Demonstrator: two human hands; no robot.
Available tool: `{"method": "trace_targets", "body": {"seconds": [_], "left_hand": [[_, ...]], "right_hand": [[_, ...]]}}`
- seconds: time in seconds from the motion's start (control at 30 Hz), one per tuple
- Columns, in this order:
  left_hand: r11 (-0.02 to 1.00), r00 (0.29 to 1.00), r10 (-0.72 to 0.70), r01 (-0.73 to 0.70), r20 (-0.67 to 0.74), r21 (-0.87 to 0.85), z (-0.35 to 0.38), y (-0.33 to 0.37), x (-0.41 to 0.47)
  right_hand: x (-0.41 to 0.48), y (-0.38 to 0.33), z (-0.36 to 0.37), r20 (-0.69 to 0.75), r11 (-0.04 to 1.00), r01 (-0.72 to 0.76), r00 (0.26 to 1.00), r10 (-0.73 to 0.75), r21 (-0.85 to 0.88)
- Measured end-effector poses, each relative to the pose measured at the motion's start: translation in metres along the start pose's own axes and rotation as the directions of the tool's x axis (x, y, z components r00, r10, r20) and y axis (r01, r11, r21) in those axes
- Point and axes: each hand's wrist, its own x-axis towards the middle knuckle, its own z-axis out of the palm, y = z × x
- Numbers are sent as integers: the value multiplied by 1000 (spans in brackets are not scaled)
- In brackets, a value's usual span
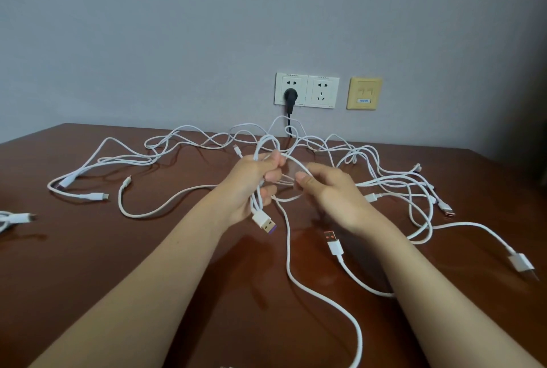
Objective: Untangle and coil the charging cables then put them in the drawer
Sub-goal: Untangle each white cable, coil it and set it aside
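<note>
Head view: below the white double wall socket (307,91), slack, round-sheathed white charging cables (335,247) sprawl tangled over the glossy reddish-brown wooden surface (148,249). Straight below the socket, the left hand (251,187) grips several loops, with a flat purple-tongued USB plug (264,221) dangling beneath. The blurred right hand (328,190) pinches one strand.

cables (94,196) all white, plain. purple usb plug (263,221): white body, purple insert. red usb plug (333,242): white body, red-orange insert. copper-tipped plug (448,211) far right, tip pinkish. table (148,264) dark reddish-brown, glossy, no pattern. wall (177,27) flat grey-blue. sockets (322,92) white; black plug (291,95) + black lead in left one. data plate (364,86) cream-yellow w/ sm blue label (363,100).
</note>
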Motion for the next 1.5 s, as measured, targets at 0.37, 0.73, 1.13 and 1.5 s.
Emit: {"method": "trace_targets", "body": {"seconds": [0.37,0.73,1.13,1.5], "left_hand": [[917,970,191,-122,-149,381,4,-15,11],[904,951,304,-273,-46,330,22,-16,4],[658,867,444,-146,-225,739,4,-13,11],[964,921,105,-186,-376,-187,-3,0,11]], "right_hand": [[2,-5,5,-235,985,59,967,-97,-164],[0,-12,8,-64,993,-53,997,46,-104],[-4,-11,12,70,957,-33,996,56,-290],[-6,-17,5,-3,991,-48,999,48,-123]]}}
